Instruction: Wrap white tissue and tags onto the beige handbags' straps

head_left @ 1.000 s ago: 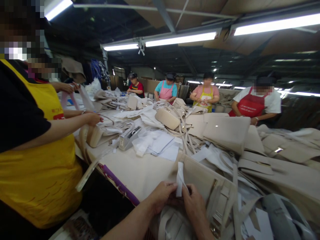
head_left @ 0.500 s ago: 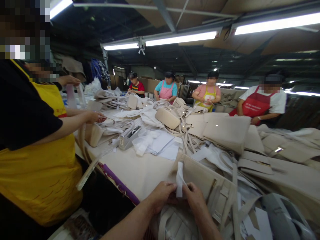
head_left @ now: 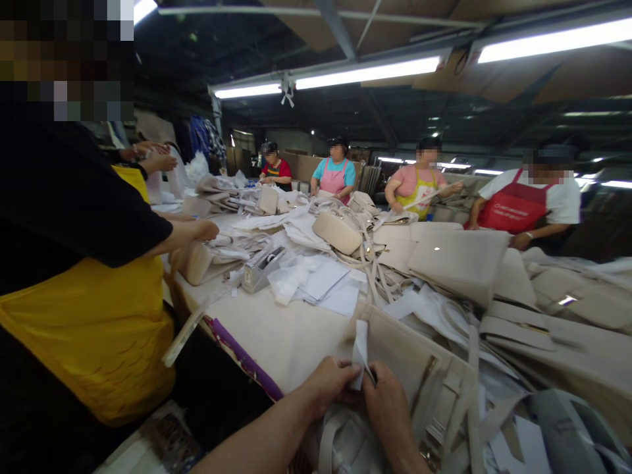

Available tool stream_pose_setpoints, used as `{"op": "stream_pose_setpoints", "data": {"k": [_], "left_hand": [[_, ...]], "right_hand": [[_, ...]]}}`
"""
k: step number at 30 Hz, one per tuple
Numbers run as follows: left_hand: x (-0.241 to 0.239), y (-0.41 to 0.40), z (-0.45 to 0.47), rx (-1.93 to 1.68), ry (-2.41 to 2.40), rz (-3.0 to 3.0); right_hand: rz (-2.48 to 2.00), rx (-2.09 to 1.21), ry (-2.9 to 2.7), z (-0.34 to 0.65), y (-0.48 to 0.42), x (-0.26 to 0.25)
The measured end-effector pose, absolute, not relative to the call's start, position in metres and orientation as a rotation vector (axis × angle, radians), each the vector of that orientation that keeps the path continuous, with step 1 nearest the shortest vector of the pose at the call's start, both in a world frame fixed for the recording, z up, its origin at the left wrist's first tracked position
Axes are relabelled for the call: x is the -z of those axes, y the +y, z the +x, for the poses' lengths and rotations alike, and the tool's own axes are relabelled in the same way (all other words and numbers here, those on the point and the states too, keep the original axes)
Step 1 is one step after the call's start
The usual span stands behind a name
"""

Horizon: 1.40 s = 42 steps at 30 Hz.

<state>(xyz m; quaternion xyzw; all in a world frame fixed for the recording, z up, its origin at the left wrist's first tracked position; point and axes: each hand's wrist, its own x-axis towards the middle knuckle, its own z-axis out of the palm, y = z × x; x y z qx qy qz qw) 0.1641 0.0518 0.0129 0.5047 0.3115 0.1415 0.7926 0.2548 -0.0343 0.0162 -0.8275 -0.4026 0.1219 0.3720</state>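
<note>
A white strip (head_left: pixel 361 342), thin like foam or soft paper, stands upright between my two hands. My left hand (head_left: pixel 330 382) pinches its left side with thumb and finger. My right hand (head_left: pixel 386 395) is closed at its lower right, where the edge of something thin shows at the fingertips; I cannot make out what it is. Behind the strip lies a beige handbag (head_left: pixel 399 342) with a zip and a metal buckle on its right part. Beneath my hands is a beige strap (head_left: pixel 326 438), looped over a pale bundle that my wrists partly cover.
Beige bags (head_left: pixel 449 260) are heaped across the table (head_left: pixel 266 329). White sheets (head_left: pixel 326 280) lie ahead, beside a grey tape dispenser (head_left: pixel 261 268). A grey-green device (head_left: pixel 567 415) sits at lower right. A co-worker in a yellow apron (head_left: pixel 113 329) stands close on the left; several others work across the table.
The view has shifted slightly, moving the scene rightward. My fingers have closed in on the strip, which is now more folded. The co-worker on the left leans further in; one across the table raises a strap.
</note>
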Motion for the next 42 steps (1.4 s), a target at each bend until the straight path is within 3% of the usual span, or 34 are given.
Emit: {"op": "stream_pose_setpoints", "data": {"k": [11,23,35,42], "left_hand": [[-0.002,0.045,0.170,-0.433,0.784,1.185],[-0.011,0.044,0.158,-0.513,0.703,1.256],[-0.016,0.050,0.139,-0.343,0.365,1.237],[-0.014,0.050,0.147,-0.376,0.594,1.189]], "right_hand": [[-1.761,-0.486,-0.807,0.243,-0.050,-0.006],[-1.629,0.173,-1.413,0.231,-0.046,0.016],[-1.866,0.444,-1.651,0.237,-0.053,0.033],[-1.968,0.421,-1.749,0.232,-0.051,0.025]]}}
